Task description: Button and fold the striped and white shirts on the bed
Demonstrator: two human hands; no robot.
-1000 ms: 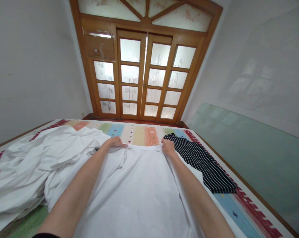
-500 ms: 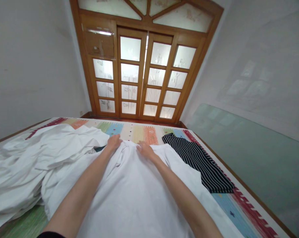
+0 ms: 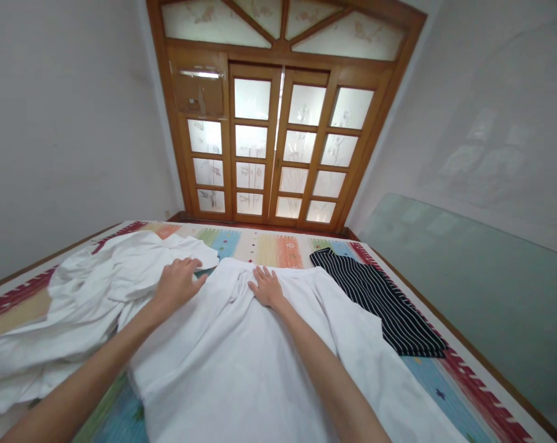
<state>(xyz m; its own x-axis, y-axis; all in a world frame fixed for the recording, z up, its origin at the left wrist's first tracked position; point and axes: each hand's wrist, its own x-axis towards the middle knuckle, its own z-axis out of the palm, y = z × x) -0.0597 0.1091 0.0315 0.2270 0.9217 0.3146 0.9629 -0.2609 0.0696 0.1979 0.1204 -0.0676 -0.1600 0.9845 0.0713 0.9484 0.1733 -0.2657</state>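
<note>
A white garment (image 3: 255,357), which looks like a shirt, lies spread out in front of me with its far edge creased near the middle. My right hand (image 3: 267,287) rests flat on it close to that far edge, fingers spread. Over the garment's far left part is my left hand (image 3: 179,281), its fingers apart and nothing in them; I cannot tell whether it touches the cloth. To the left a second white cloth (image 3: 122,277) lies in a crumpled heap, reaching under my left forearm.
A folded black-and-white striped garment (image 3: 380,301) lies to the right. Beneath everything is a colourful patterned mat (image 3: 278,249). A pale green glass-like panel (image 3: 472,283) leans along the right wall. Wooden doors with frosted panes (image 3: 278,141) stand at the back.
My left hand has let go of the garment's far edge and moved left. My right hand has flattened onto the cloth. The crease near the far edge has spread out somewhat.
</note>
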